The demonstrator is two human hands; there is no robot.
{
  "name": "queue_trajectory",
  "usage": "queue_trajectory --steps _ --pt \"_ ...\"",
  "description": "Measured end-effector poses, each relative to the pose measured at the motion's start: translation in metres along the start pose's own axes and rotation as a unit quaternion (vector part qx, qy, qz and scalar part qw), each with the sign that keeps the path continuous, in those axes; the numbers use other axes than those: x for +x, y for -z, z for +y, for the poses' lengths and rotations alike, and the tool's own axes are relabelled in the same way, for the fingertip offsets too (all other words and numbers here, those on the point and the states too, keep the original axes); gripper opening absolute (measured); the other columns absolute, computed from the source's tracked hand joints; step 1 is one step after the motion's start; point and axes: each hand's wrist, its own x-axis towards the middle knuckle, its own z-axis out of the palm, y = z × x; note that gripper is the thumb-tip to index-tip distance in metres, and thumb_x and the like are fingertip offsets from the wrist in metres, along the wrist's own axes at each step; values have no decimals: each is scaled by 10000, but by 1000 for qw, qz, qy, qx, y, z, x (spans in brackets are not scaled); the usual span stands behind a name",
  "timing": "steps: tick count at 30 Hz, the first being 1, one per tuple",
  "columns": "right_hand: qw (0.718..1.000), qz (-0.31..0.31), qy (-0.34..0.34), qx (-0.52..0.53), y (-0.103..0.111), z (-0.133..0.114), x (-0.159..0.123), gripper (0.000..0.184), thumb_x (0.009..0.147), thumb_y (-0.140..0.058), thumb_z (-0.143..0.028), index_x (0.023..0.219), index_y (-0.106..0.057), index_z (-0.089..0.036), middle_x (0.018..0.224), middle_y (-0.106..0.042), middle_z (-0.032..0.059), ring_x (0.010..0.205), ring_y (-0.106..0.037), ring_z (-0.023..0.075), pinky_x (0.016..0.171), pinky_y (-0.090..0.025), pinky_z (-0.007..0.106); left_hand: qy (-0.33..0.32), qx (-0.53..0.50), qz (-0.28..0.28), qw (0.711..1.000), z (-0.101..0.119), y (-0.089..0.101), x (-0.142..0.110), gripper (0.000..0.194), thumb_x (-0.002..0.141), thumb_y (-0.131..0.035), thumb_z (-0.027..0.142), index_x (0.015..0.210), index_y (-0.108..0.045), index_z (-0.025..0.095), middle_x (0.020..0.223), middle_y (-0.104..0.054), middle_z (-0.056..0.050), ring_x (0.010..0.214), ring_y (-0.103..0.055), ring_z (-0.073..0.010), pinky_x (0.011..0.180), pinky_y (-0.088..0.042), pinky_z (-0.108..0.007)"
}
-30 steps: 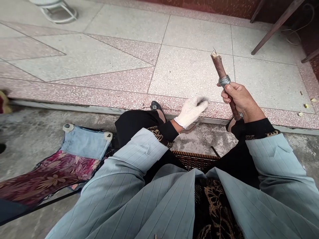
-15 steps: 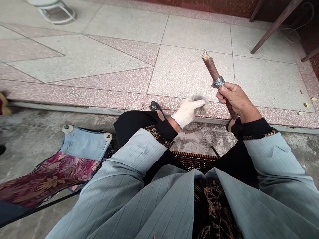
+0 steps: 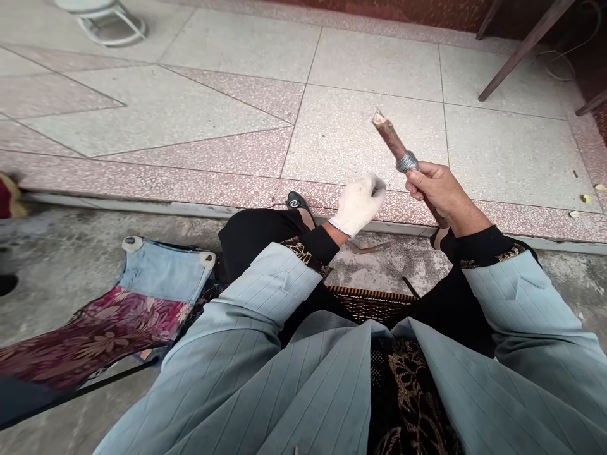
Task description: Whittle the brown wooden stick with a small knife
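My right hand (image 3: 439,189) is wrapped round a brown wooden stick (image 3: 389,136), held tilted with its broken, pale end up and to the left. Silvery wire (image 3: 406,162) is coiled in a thick band round the stick, just above my right thumb and fingers. My left hand (image 3: 361,202), in a white knit glove, is closed like a fist to the left of the stick and lower than the coil. A faint, thin strand seems to run from the coil to the glove. The left fingertips are curled in and partly hidden.
A step edge (image 3: 190,212) runs across, with speckled floor tiles (image 3: 370,136) beyond. A flowered fabric seat (image 3: 133,316) stands at left, a white stool (image 3: 111,25) at far left. A wooden leg (image 3: 526,50) slants at upper right. Woven wicker (image 3: 374,306) shows between the knees.
My gloved left hand has curled from loosely bent fingers into a fist and turned over slightly. The stick in my right hand has moved a little left and down, tilting further left.
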Motion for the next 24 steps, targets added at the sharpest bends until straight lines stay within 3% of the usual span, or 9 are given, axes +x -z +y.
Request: queue_trajectory --steps 3,8,11,13,16,19,22,24 --pt "999 -14 14 -26 -4 4 0 406 788 -721 -559 733 -583 -181 557 -464 -41 489 -386 71 449 -313 222 12 59 -7 998 -2 -4 4 193 882 -500 221 958 -667 163 886 -725 -80 853 -677 -225 747 -473 -307" --pt "995 67 -8 -79 3 12 5 398 840 -646 -573 783 -611 -181 573 -458 -31 492 -385 84 463 -304 242 -21 143 -28 989 2 -4 -1 246 920 -461 263 1007 -667 161 905 -719 -110 865 -689 -250 745 -470 -327" --pt "976 85 -50 -195 16 16 7 401 865 -602 -562 815 -655 -168 595 -495 -5 517 -415 106 492 -313 266 -67 192 -38 978 6 -1 -6 286 936 -433 284 1043 -659 147 890 -713 -119 841 -690 -250 709 -463 -326" --pt "947 75 -75 -304 23 17 6 391 863 -597 -542 861 -695 -164 656 -569 29 565 -469 131 524 -328 283 -106 221 -51 968 6 0 -9 311 949 -408 309 1038 -655 142 861 -708 -116 790 -685 -239 669 -450 -320" --pt "879 -8 -121 -462 26 16 5 348 832 -627 -499 938 -740 -188 804 -670 74 654 -545 178 573 -357 312 -164 262 -64 949 3 -3 -13 338 960 -368 305 999 -658 135 794 -689 -115 717 -668 -233 615 -421 -319" --pt "821 -173 -189 -510 27 13 5 290 773 -690 -470 862 -758 -203 789 -690 76 656 -568 192 593 -389 329 -219 263 -80 936 -1 -5 -16 326 945 -388 284 948 -676 130 752 -671 -116 701 -657 -240 599 -412 -328" --pt "804 -331 -224 -441 34 5 2 278 705 -762 -481 785 -755 -214 669 -654 28 615 -560 177 574 -408 317 -241 145 -144 949 -2 -1 -17 244 900 -491 281 916 -700 156 767 -681 -74 709 -645 -199 622 -432 -307" --pt "811 -380 -220 -387 43 -3 -2 306 681 -787 -494 808 -748 -219 643 -629 -7 596 -544 153 554 -410 293 -228 -5 -200 953 -1 5 -17 190 870 -544 248 943 -705 179 822 -696 -37 730 -637 -147 656 -456 -271"
